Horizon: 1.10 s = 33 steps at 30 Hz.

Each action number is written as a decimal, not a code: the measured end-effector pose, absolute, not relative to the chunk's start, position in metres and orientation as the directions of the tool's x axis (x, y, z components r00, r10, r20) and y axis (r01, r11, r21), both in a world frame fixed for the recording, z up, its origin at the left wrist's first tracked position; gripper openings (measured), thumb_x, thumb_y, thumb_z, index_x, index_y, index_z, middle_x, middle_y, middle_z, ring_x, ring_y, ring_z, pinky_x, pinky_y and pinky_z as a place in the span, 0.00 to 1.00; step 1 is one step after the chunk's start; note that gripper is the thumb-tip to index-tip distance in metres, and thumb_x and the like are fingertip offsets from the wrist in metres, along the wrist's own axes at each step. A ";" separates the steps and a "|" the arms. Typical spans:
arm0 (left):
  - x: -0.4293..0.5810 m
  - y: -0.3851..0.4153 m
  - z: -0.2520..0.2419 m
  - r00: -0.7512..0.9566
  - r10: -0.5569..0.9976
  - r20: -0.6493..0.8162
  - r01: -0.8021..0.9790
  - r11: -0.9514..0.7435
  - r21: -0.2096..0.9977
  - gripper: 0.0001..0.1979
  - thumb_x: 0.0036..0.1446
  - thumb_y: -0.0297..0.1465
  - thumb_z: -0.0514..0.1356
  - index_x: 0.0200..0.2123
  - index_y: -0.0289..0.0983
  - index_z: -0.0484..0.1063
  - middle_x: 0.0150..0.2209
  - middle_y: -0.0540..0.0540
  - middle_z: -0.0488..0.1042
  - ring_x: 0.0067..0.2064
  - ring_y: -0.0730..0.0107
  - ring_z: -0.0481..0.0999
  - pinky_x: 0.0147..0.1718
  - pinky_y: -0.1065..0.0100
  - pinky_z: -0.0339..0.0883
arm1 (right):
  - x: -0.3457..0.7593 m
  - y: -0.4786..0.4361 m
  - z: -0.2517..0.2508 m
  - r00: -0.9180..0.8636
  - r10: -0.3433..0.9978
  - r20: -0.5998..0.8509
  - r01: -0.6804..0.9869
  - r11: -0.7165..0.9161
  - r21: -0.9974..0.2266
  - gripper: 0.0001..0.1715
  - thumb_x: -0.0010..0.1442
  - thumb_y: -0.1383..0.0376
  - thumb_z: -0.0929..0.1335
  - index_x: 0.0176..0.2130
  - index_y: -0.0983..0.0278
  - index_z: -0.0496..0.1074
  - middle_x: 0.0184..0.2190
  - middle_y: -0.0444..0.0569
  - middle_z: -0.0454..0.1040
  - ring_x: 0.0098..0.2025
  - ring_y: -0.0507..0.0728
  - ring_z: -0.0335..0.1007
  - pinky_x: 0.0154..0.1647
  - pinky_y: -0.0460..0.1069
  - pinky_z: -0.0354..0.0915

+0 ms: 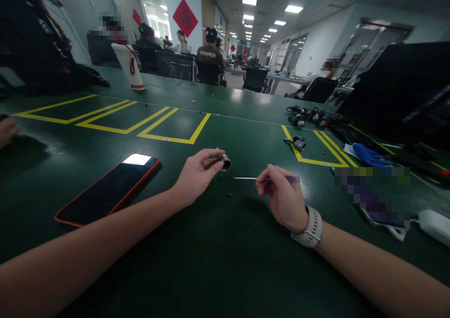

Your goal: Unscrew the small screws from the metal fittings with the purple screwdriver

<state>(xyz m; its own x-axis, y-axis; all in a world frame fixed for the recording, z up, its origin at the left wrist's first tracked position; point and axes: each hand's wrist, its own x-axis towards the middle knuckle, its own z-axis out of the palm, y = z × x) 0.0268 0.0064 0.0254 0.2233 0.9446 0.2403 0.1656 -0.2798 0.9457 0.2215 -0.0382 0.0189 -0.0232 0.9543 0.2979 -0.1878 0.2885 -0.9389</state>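
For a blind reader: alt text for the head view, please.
A person's left hand holds a small metal cylinder at a green table; the right hand pinches a thin tool pointed toward it. A phone lies left.

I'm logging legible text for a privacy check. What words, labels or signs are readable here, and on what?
"PUMPKIN": back of a brown shirt on a seated person at the far desks.
Red diamond sign on the pillar: character too blurred.
White cup: red markings, unreadable.
Phone: dark screen, no text.
Metal part in the left hand and thin tool in the right hand: no markings legible.
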 end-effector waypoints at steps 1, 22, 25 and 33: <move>0.027 0.006 0.027 0.205 0.961 0.186 0.125 -0.214 0.969 0.16 0.55 0.29 0.58 0.48 0.36 0.68 0.47 0.43 0.74 0.47 0.64 0.75 0.48 0.57 0.68 | 0.222 -0.039 0.019 -0.050 0.937 0.346 -0.147 0.335 -0.931 0.17 0.62 0.58 0.63 0.27 0.63 0.73 0.20 0.42 0.69 0.24 0.49 0.65 0.25 0.45 0.61; 0.036 -0.006 0.026 0.175 0.970 0.168 0.044 -0.178 0.983 0.18 0.46 0.25 0.64 0.44 0.32 0.72 0.44 0.42 0.76 0.45 0.65 0.76 0.50 0.59 0.68 | 0.210 -0.058 0.030 -0.445 0.716 0.538 0.501 0.697 -0.513 0.07 0.62 0.69 0.62 0.38 0.65 0.69 0.33 0.49 0.73 0.35 0.54 0.67 0.38 0.50 0.63; 0.036 -0.006 0.025 0.159 0.970 0.182 0.084 -0.197 0.977 0.17 0.46 0.26 0.64 0.42 0.33 0.72 0.42 0.42 0.77 0.43 0.65 0.77 0.47 0.59 0.70 | 0.208 -0.060 0.031 -0.483 0.693 0.535 0.514 0.719 -0.467 0.08 0.62 0.70 0.61 0.37 0.67 0.69 0.32 0.51 0.73 0.35 0.54 0.67 0.38 0.50 0.64; 0.034 -0.005 0.021 0.158 0.965 0.210 0.157 -0.235 0.959 0.14 0.47 0.26 0.63 0.40 0.35 0.71 0.39 0.45 0.77 0.40 0.66 0.78 0.43 0.60 0.72 | 0.207 -0.061 0.032 -0.535 0.658 0.530 0.522 0.751 -0.405 0.08 0.62 0.69 0.61 0.38 0.66 0.69 0.32 0.51 0.74 0.33 0.54 0.67 0.36 0.51 0.65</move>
<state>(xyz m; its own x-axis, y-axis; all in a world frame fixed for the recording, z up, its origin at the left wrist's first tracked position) 0.0343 -0.0046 0.0210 0.1575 0.9648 0.2104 0.1573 -0.2348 0.9592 0.2070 -0.0608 0.0319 -0.5351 0.6576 0.5303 0.5217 0.7510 -0.4049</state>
